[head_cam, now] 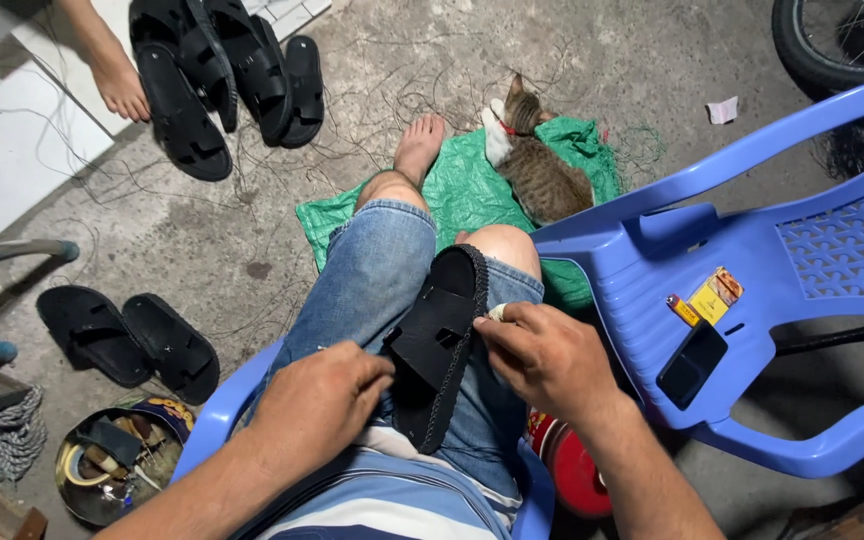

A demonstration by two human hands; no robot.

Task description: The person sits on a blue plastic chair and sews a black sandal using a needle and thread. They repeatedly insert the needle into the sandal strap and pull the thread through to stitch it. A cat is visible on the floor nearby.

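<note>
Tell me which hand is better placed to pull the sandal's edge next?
Probably the right hand: its fingers already pinch the rim of the black sandal lying on the lap. The left hand is at the opposite edge, with fingers curled, seemingly steadying it.

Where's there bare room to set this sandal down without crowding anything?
Bare floor lies between the sandal heap, the sandal pair and the green sheet. The second blue chair's seat is free beyond the phone and packet. Crowded: the sheet, where a cat lies, and the tin of odds and ends.
</note>
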